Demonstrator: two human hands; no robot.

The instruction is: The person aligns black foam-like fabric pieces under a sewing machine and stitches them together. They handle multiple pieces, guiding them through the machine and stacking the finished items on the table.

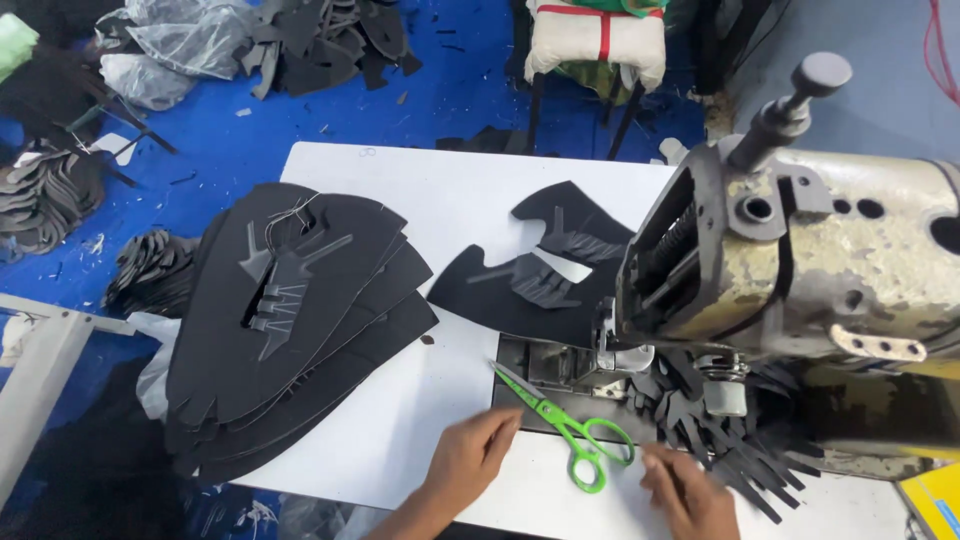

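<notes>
Down at the lower middle of the frame, the left hand (470, 455) lies flat on the white bench (400, 420), fingers loosely together and clamped on nothing, its fingertips just beside the blades of the green-handled scissors (565, 425). The right hand (690, 490) sits at the lower right, fingers spread and empty, near the scissor loops and touching the fringed black cut pieces (730, 450) under the sewing machine (790, 250). The scissors rest shut on the bench, partly over the machine's metal plate (545, 365). Further up, a black shaped piece (530, 290) lies at centre, and a fanned stack of black pieces (290, 320) fills the left.
</notes>
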